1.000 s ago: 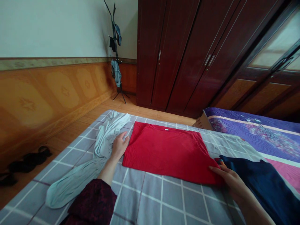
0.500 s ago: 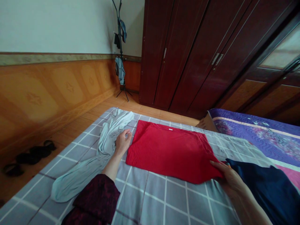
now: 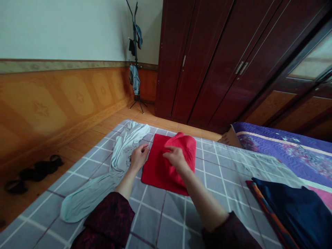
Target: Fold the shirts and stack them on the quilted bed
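A red shirt (image 3: 156, 164) lies on the bed, its right part folded over toward the left in a loose, puffed flap. My right hand (image 3: 175, 158) is over that flap, its fingers closed on the cloth at the flap's left side. Just left of the shirt, my left hand (image 3: 138, 157) is held with its fingers curled and nothing visible in them. Beneath and beside my left hand, a crumpled pale grey-green garment (image 3: 89, 195) stretches along the bed's left side.
Grey checked bedding (image 3: 215, 183) covers the bed. Folded dark navy clothes (image 3: 293, 204) lie at the right. Beyond are a purple quilted bed cover (image 3: 275, 141), a dark red wardrobe (image 3: 202, 62) and a coat stand (image 3: 136, 58). Black sandals (image 3: 38, 171) sit on the floor at left.
My right hand has carried the shirt's right side leftward over the rest, so the shirt now covers a narrower area. My left hand has stayed almost in place.
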A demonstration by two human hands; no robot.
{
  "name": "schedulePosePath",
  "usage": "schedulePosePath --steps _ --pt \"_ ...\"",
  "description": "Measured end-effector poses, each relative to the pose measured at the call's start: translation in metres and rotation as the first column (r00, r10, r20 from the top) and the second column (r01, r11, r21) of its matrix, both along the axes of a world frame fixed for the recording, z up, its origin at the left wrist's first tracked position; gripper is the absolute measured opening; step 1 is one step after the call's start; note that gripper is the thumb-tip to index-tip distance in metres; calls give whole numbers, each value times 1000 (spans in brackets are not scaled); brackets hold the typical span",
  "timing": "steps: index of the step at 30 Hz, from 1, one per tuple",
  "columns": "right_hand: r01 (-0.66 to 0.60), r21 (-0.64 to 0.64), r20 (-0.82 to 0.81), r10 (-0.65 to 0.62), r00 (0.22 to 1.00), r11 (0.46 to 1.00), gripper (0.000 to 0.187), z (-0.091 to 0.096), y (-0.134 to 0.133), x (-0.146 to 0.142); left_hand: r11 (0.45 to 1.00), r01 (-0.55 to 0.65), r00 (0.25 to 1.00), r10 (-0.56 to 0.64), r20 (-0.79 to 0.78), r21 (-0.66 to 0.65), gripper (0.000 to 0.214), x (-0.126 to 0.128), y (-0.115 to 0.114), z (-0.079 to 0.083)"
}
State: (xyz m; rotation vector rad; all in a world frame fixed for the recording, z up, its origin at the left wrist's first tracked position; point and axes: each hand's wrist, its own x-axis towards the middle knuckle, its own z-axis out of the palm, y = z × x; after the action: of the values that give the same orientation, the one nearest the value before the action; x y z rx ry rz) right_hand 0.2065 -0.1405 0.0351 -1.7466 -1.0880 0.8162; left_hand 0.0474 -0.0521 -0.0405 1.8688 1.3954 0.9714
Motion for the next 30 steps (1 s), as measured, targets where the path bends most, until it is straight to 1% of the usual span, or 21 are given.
schedulePosePath --steps 2,3,4,6,11,16,19,21,23,24,26,28,30 --pt "-48 -29 125 52 991 998 28 -15 4 -31 999 38 999 -38 -3 12 33 0 -1 1" --pt "-63 -44 183 70 981 997 25 -20 3 -43 998 54 999 -53 -8 18 33 0 -1 2" --pt "-75 -55 236 86 968 996 24 -23 1 -51 998 67 998 -66 -16 23 33 0 -2 3" --pt "-96 -75 318 115 941 993 22 -24 -2 -57 996 80 996 -79 -37 30 33 0 -2 4" --pt "-163 -99 403 190 895 982 25 -13 1 -50 995 87 991 -82 -104 39 37 2 -2 7" --pt "-248 -125 422 278 863 961 25 -17 -4 -50 992 116 986 -110 -123 48 41 0 -2 7" --pt "-303 -126 430 327 842 945 37 -17 -18 -46 989 134 983 -125 -133 59 42 0 -4 8" --pt "-318 -134 446 344 827 939 46 -15 -31 -38 987 146 980 -135 -146 68 43 1 -6 10" --pt "-310 -143 473 340 813 940 48 -12 -48 -27 983 165 975 -151 -166 76 42 2 -7 13" --pt "-307 -146 495 338 800 940 46 -12 -58 -21 981 178 970 -162 -180 78 42 2 -9 15" --pt "-328 -149 582 351 734 933 38 -12 -78 -9 975 211 957 -191 -217 76 42 1 -11 20" --pt "-350 -160 705 355 614 923 31 -14 -97 2 969 236 942 -212 -260 66 40 -1 -14 27" --pt "-350 -172 802 337 492 921 25 -18 -111 11 970 237 929 -209 -306 54 38 -6 -18 36"
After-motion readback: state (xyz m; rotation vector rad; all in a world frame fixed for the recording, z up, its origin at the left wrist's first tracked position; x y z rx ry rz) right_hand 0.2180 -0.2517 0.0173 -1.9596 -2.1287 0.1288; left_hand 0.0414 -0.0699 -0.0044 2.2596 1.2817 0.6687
